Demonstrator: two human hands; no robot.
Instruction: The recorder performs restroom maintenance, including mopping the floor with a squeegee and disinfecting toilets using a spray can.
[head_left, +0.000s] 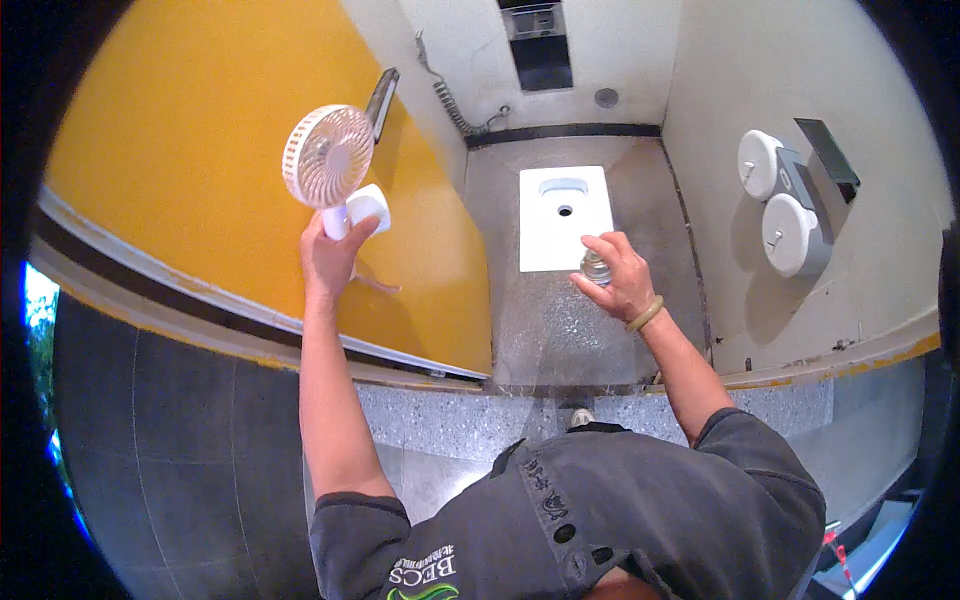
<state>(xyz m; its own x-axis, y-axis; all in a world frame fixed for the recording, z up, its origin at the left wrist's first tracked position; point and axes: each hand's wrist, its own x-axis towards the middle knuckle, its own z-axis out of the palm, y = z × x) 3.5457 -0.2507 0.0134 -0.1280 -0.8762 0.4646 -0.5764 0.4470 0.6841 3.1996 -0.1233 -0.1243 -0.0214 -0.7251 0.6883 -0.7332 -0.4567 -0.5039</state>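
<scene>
My left hand (330, 255) is closed around the handle of a white handheld fan (330, 156), held upright in front of a yellow door panel (225, 187). Right beside its thumb is a white object (373, 208) with rounded corners; whether the hand touches it I cannot tell. A thin strap (379, 283) dangles below the hand. My right hand (621, 277) grips a small shiny round container (595, 268), partly covered by the fingers. Beneath it lies the front edge of a white squat toilet (564, 225), set in a grey floor.
A twin toilet-roll dispenser (787, 202) and a dark shelf (827, 154) are on the right wall. At the back are a coiled hose (450, 105) and a black wall panel (541, 60). A door handle (384, 105) juts out behind the fan. The floor (577, 322) looks wet.
</scene>
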